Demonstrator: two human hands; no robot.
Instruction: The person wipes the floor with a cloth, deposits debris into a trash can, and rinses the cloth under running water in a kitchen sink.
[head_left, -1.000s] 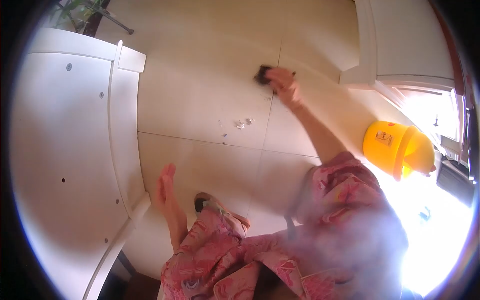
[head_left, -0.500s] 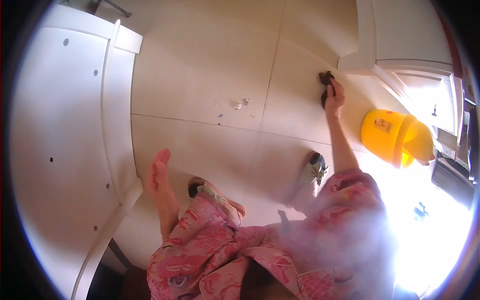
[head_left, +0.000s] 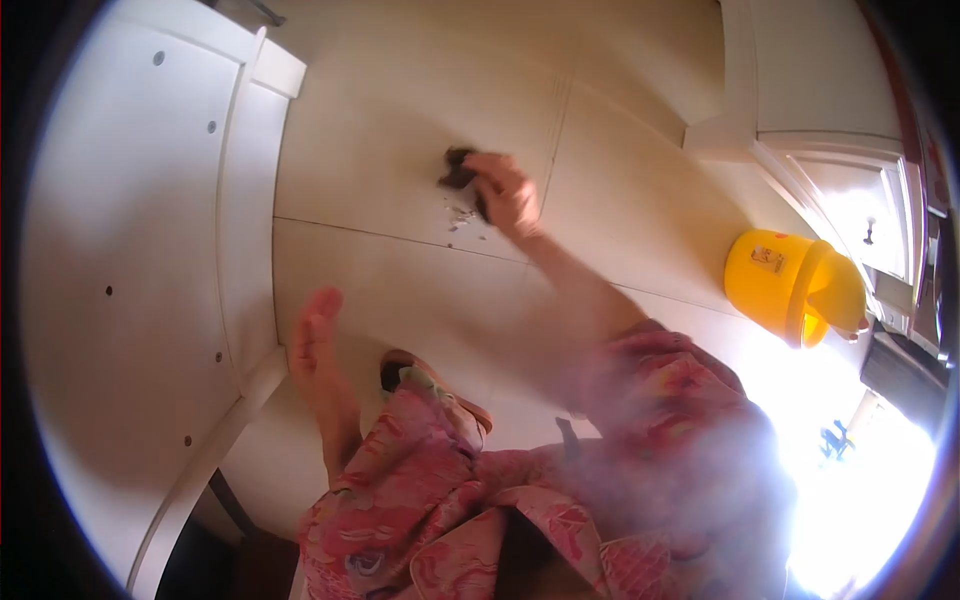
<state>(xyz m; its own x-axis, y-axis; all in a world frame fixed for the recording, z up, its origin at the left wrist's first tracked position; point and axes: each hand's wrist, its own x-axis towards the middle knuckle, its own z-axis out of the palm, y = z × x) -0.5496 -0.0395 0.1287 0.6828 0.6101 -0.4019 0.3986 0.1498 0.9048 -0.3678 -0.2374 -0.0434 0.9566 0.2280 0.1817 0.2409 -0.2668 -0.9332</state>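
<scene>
My right hand point(head_left: 510, 198) is closed on a dark, crumpled cloth point(head_left: 459, 168) against the tiled floor point(head_left: 400, 300). Just below the cloth lie small whitish scraps point(head_left: 461, 217), partly beside my fingers. A tiny dark bit point(head_left: 450, 246) rests near the tile seam. My left hand point(head_left: 318, 335) is held up over the floor at the left, above my knee; its fingers lie together and curl slightly, and nothing shows in them.
A white panelled piece of furniture point(head_left: 150, 220) stands along the left. At the right are a yellow bin point(head_left: 770, 280) with a swing lid and a white cabinet point(head_left: 830, 80). My slippered foot point(head_left: 400, 372) is below centre.
My right hand has swept from near the right cabinet leftward to the scraps, with the cloth still in it. The left hand has hardly moved. The right foot is now hidden behind the arm and sleeve.
</scene>
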